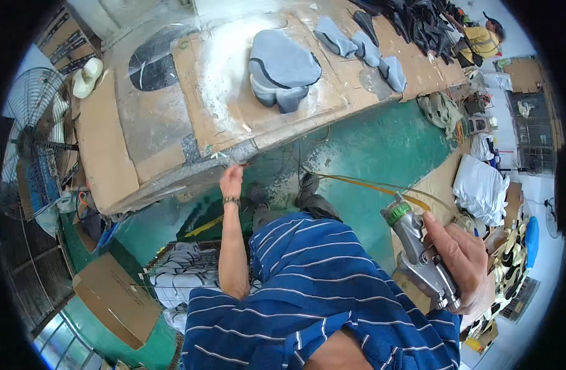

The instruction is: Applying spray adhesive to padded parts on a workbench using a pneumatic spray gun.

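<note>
My right hand point(462, 259), at the right, is wrapped round a silver spray gun point(412, 240) with a green ring at its top end. My left hand point(232, 179) is raised by the near edge of the worktable point(129, 142), fingers pinched together. A tiny dark bit shows at their tips, too small to name. Beyond it on the table lies a large grey, seat-shaped padded piece point(283, 58) with dark edging, its lower lobes toward me. Several smaller grey padded pieces point(335, 37) lie farther right, apart from both hands.
Yellowish hoses point(369, 185) cross above the green floor point(381, 142). A wire basket of grey pieces point(184, 271) and a cardboard box point(116, 299) stand at lower left. A fan point(33, 105) is far left. Black pieces point(418, 28) and a person in yellow point(483, 42) are at upper right.
</note>
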The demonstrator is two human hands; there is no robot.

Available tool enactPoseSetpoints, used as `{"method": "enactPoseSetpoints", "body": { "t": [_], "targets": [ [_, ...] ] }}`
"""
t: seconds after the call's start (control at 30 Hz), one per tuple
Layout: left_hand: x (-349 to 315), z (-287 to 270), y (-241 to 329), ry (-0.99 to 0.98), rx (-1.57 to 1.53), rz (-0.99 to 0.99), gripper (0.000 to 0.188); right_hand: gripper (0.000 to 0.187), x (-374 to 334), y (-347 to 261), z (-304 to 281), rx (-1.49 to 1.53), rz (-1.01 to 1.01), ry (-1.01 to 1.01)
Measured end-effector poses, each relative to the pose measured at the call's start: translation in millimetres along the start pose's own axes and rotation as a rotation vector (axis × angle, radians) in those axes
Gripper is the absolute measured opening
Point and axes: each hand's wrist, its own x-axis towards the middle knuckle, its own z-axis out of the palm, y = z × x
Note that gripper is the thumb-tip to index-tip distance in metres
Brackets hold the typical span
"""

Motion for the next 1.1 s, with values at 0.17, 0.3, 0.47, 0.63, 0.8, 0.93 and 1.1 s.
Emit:
{"method": "enactPoseSetpoints", "body": {
  "t": [0.17, 0.3, 0.47, 0.63, 0.8, 0.93, 1.1],
  "targets": [
    [46.7, 30.3, 132.3, 0.144, 0.047, 0.406, 0.033, 0.071, -21.9, 44.3, 2.3, 0.068, -0.025, 0.068],
    [53.3, 88.8, 259.3, 0.142, 0.044, 0.568, 0.035, 0.06, -33.1, 74.1, 1.5, 0.165, 0.123, 0.148],
    [95.1, 123.9, 308.4, 0.175, 0.505, 0.864, 0.038, 0.054, -42.0, 129.0, -0.4, 0.229, 0.222, 0.255],
    [120.6, 137.3, 308.6, 0.172, 0.8, 0.81, 0.041, 0.056, -51.3, 182.9, -8.2, 0.302, 0.196, 0.307],
    [119.9, 132.9, 306.3, 0.148, 0.79, 0.708, 0.042, 0.061, -43.9, 237.2, -12.1, 0.447, 0.162, 0.154],
    [124.2, 137.1, 308.1, 0.114, 0.76, 0.687, 0.042, 0.063, -39.0, 269.4, -12.9, 0.475, 0.169, 0.204],
    [114.5, 143.2, 307.7, 0.156, 0.696, 0.681, 0.042, 0.072, -17.0, 283.4, -9.3, 0.513, 0.253, 0.279]
  ]
}}
